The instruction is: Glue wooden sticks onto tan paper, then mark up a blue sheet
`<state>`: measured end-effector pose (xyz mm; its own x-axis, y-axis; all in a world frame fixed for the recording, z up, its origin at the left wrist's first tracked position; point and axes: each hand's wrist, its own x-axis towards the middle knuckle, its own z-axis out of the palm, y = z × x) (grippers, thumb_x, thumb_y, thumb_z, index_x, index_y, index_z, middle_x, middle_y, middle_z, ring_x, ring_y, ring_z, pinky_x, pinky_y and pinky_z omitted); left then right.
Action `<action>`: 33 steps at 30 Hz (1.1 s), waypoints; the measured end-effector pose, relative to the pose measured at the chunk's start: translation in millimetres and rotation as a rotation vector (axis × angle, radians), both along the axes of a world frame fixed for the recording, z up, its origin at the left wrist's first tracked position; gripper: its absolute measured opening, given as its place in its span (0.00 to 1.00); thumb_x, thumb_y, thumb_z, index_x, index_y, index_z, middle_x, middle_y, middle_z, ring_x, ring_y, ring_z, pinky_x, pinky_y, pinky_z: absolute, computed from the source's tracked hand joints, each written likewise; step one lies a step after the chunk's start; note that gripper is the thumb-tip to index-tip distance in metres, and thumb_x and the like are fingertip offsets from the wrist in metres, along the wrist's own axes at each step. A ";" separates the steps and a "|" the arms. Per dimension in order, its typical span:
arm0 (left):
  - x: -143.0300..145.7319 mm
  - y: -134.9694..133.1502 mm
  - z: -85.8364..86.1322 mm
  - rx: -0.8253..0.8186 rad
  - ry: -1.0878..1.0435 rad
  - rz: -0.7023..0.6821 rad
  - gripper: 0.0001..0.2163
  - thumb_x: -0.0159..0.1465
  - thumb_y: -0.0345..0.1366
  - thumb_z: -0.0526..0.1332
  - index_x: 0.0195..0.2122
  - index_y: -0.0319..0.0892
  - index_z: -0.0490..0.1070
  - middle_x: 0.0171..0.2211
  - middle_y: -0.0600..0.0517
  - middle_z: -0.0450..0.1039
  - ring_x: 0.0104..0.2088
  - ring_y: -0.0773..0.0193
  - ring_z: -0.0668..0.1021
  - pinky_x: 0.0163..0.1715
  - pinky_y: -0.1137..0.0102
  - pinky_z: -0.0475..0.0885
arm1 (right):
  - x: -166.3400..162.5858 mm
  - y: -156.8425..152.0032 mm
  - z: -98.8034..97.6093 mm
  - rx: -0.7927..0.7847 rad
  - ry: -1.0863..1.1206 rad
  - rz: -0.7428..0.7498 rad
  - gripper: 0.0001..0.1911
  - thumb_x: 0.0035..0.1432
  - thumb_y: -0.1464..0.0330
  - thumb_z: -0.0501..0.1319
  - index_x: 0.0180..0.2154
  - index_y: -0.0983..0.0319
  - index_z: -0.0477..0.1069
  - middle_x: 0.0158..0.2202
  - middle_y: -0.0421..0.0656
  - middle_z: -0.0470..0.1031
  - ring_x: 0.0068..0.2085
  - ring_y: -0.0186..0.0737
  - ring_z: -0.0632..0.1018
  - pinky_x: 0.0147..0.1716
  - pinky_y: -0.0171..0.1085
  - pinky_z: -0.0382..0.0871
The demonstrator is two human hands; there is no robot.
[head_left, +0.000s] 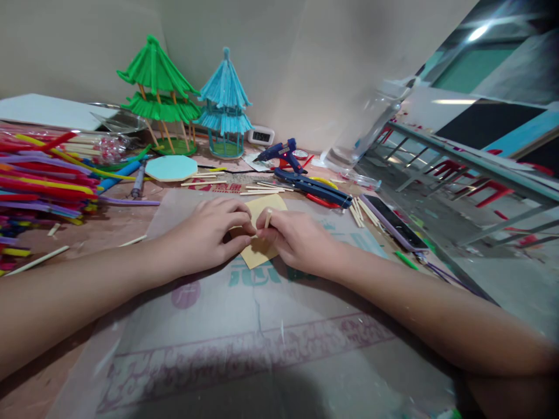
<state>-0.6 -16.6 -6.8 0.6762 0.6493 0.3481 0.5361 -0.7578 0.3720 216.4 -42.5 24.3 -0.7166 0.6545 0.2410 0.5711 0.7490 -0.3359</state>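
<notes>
Pale yellow card (261, 254) lies just under the meeting fingertips, in the middle of the work area, its sides partly covered by the two hands. A short pale stick (268, 217) shows at the right forefinger, over the card, with its visible length running roughly away from the body. The right hand (294, 238) is the nearer to it: its fingers are curled in and appear to grip the stick, with the thumb tucked close. The left hand (213, 230) comes in from the other side, fingers bent, thumb and forefinger tips drawn up to the right fingertips; whether they pinch anything I cannot tell.

Beneath is a translucent plastic sheet (209, 366) with faded print, spread over a reddish-brown table (35, 390). Just beyond the card lie loose sticks (266, 190), blue-handled pliers (312, 187) and a blue glue gun (282, 152) with a small red light. To the right is a phone (395, 221); to the left, a light-blue octagon (172, 168) and a heap of fuzzy coloured stems (48, 186).

Along the wall (305, 70) stand a green two-tiered pavilion (161, 107), a blue pavilion (225, 119), a small clock (261, 136) and a clear jug (360, 128). Off to the right, the room holds a long table (471, 158) with red stools (489, 187).
</notes>
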 end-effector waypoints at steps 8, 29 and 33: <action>0.3 -0.4 0.1 -0.008 -0.008 0.003 0.11 0.70 0.43 0.56 0.40 0.46 0.75 0.50 0.47 0.73 0.53 0.51 0.73 0.54 0.53 0.67 | -0.9 -0.8 -0.8 -0.039 0.025 -0.012 0.06 0.67 0.73 0.52 0.38 0.61 0.65 0.35 0.45 0.78 0.34 0.40 0.77 0.35 0.36 0.66; 1.1 -1.7 0.9 -0.020 0.011 0.005 0.11 0.70 0.42 0.55 0.41 0.46 0.75 0.50 0.47 0.73 0.54 0.50 0.73 0.55 0.53 0.67 | 0.4 3.2 -7.5 0.035 0.037 0.046 0.05 0.66 0.74 0.53 0.38 0.61 0.66 0.35 0.45 0.78 0.35 0.41 0.77 0.36 0.35 0.66; 0.7 -1.0 -0.6 -0.015 0.003 -0.001 0.11 0.70 0.43 0.55 0.40 0.46 0.75 0.50 0.47 0.73 0.54 0.50 0.73 0.55 0.53 0.67 | 0.1 3.1 -6.8 -0.006 0.023 0.056 0.05 0.67 0.73 0.53 0.38 0.60 0.66 0.35 0.45 0.79 0.35 0.40 0.77 0.36 0.35 0.66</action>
